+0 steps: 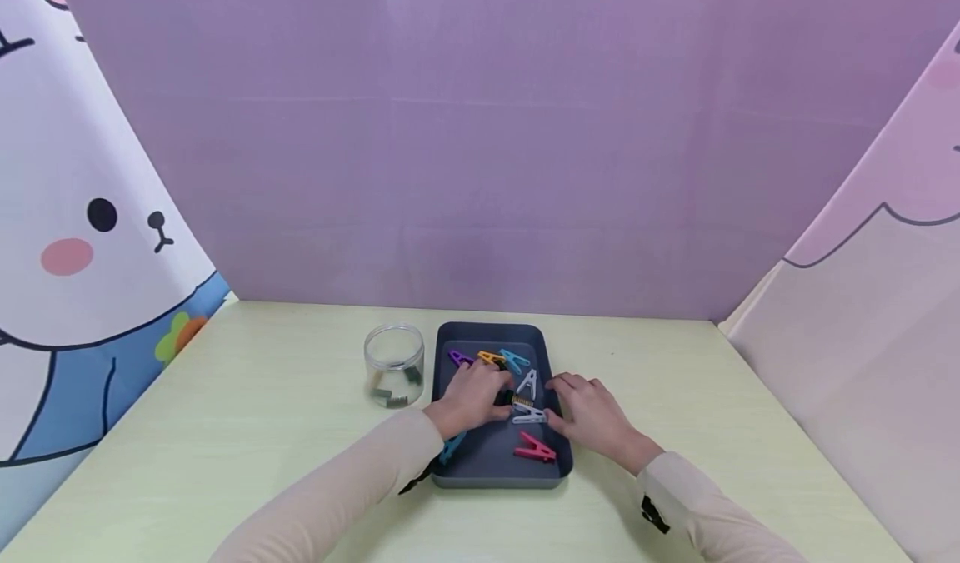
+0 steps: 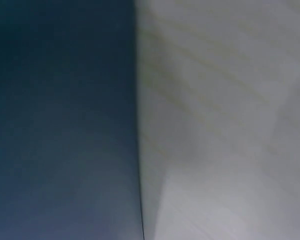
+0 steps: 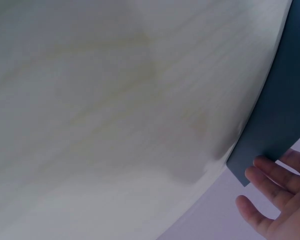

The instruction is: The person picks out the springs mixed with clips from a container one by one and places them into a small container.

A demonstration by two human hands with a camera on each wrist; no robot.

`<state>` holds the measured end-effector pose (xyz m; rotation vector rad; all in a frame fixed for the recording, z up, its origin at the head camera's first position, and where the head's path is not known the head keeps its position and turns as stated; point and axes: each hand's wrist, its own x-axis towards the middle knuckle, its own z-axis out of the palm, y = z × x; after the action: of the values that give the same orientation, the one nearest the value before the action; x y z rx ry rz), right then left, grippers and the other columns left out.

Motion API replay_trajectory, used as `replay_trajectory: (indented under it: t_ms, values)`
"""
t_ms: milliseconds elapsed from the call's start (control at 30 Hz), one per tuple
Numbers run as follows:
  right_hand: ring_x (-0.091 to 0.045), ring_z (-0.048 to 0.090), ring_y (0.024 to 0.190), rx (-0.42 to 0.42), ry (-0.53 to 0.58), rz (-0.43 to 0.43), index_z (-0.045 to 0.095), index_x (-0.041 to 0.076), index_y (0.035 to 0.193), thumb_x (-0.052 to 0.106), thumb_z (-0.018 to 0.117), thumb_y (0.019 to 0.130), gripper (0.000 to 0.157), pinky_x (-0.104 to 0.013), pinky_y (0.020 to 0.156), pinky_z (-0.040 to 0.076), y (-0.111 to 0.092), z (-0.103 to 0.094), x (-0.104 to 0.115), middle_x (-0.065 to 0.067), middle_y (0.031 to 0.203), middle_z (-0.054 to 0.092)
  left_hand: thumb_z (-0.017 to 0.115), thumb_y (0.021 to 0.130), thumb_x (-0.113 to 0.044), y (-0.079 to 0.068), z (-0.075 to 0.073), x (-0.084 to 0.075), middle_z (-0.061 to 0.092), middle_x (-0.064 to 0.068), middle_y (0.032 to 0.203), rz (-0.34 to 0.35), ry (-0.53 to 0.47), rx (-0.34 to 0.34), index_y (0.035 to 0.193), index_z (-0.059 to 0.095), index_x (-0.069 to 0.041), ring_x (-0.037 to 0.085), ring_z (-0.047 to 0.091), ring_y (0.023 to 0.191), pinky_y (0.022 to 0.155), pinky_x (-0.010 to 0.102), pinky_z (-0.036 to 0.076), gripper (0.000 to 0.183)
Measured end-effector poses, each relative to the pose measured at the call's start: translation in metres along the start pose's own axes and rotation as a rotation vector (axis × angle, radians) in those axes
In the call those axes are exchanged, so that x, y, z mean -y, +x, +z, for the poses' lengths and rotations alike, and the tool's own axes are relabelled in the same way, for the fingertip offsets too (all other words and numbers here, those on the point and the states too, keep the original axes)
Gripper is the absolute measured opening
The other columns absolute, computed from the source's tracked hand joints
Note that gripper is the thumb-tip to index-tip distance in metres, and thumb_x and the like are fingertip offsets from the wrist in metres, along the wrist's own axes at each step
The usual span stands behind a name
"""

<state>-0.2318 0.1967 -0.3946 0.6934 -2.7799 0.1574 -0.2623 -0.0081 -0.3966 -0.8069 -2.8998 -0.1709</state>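
A dark grey tray (image 1: 491,463) holds several plastic clips: purple (image 1: 460,357), orange (image 1: 491,357), light blue (image 1: 514,361), white (image 1: 529,415) and red (image 1: 536,447) among them. My left hand (image 1: 472,396) reaches into the tray with bent fingers among the clips. A small dark thing and a brass-coloured spring (image 1: 522,401) lie by its thumb and forefinger; whether it pinches anything is hidden. My right hand (image 1: 596,417) rests at the tray's right rim with relaxed fingers. In the right wrist view its fingers (image 3: 272,175) touch the tray's outer wall (image 3: 277,105).
Left of the tray stands a clear round jar (image 1: 393,351) with a few springs (image 1: 397,401) and other small pieces at its bottom. The pale table (image 1: 300,363) meets a purple backdrop (image 1: 480,171) behind. The left wrist view shows just tray wall (image 2: 65,125) and tabletop.
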Motion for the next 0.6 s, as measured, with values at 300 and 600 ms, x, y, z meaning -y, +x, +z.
replay_trajectory:
  t_ms: [300,600]
  values:
    - [-0.021,0.058,0.103,-0.004,0.0,-0.003,0.061,0.009,0.109,0.035,0.065,0.079,0.04,-0.043,0.084,0.045,-0.0002,0.0001,-0.0003,-0.005,0.112,0.061,0.07,0.077,-0.04,-0.0001,-0.0001,-0.0009,0.066,-0.003,0.1,0.005,0.005,0.007,0.103,0.065,-0.025,0.019,0.058,0.094,0.081,0.04,0.045,0.03]
    - [-0.021,0.058,0.102,-0.004,0.004,-0.001,0.062,0.009,0.108,0.035,0.065,0.079,0.039,-0.043,0.083,0.045,-0.0007,-0.0006,-0.0001,-0.005,0.112,0.061,0.07,0.077,-0.034,-0.0014,-0.0006,0.0001,0.067,-0.003,0.103,-0.001,0.004,0.023,0.102,0.065,-0.026,0.022,0.058,0.099,0.084,0.042,0.045,0.027]
